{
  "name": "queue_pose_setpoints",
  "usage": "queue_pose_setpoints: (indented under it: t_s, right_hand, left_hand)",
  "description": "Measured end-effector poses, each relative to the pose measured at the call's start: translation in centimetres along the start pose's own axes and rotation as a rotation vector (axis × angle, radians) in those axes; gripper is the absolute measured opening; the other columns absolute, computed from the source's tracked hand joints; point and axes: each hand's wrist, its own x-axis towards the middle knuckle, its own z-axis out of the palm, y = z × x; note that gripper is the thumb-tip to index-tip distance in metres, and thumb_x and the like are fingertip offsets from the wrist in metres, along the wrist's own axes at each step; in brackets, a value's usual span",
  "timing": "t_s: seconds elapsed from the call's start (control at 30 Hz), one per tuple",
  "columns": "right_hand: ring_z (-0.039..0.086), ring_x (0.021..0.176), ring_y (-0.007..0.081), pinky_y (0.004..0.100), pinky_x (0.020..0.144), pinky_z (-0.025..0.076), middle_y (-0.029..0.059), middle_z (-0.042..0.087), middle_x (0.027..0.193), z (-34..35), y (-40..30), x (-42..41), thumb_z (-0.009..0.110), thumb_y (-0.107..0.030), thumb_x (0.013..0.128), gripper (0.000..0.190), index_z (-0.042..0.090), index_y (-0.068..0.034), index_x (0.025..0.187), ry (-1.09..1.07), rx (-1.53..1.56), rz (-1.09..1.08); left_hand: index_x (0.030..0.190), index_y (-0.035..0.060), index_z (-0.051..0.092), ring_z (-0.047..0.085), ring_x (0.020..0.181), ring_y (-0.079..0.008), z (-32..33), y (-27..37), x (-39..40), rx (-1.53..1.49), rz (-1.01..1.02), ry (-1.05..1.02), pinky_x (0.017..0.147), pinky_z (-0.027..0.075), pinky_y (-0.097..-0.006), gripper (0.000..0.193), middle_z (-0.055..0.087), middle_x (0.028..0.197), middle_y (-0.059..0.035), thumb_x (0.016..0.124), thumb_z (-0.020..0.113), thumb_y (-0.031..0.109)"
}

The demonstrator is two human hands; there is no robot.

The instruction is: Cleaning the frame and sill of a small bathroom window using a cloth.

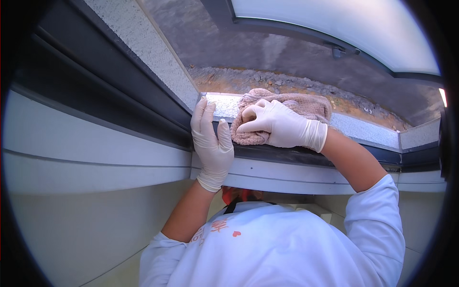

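Observation:
My right hand [278, 123], in a whitish disposable glove, grips a pinkish-brown cloth [312, 104] with curled fingers. The cloth lies over the dark window frame [287, 152] and the pale, speckled outer sill [362, 130]. Just left of the cloth, my left hand [213, 143], gloved the same way, rests upright at the frame's corner with its fingers spread a little and nothing held in it. Its fingertips reach the near end of the outer sill.
An outward-opened window sash [304, 34] with frosted-looking glass hangs at the upper right. Beyond the sill, rubble and bare earth [287, 80] lie outside. Below the frame runs a white inner ledge [287, 175]; an orange-red object [231, 195] shows partly beneath it.

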Motion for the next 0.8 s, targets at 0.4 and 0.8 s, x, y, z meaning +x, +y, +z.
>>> queue_pose_setpoints:
  t_s: [0.4, 0.8]
  right_hand:
    - [0.055, 0.115, 0.0233, 0.037, 0.088, 0.048, 0.008, 0.061, 0.12, -4.9, 2.5, -2.6, 0.057, -0.021, 0.091, 0.027, 0.063, -0.007, 0.113, 0.209, 0.545, 0.326]
    - [0.058, 0.101, 0.0236, 0.0375, 0.081, 0.052, 0.0054, 0.064, 0.108, -3.5, 3.2, 0.4, 0.058, -0.005, 0.079, 0.032, 0.065, -0.013, 0.109, 0.308, 0.201, 0.409]
  left_hand:
    - [0.129, -0.0024, 0.043, 0.044, 0.121, -0.0326, -0.2, -0.4, 0.2, 0.05, 0.063, -0.046, 0.102, 0.037, -0.0409, 0.046, 0.039, 0.133, -0.0198, 0.101, 0.039, 0.035]
    - [0.06, 0.0098, 0.051, 0.055, 0.062, -0.0203, -0.5, 0.0, 0.0, -0.264, 0.379, -0.273, 0.057, 0.042, -0.0335, 0.018, 0.058, 0.071, -0.001, 0.073, 0.064, 0.013]
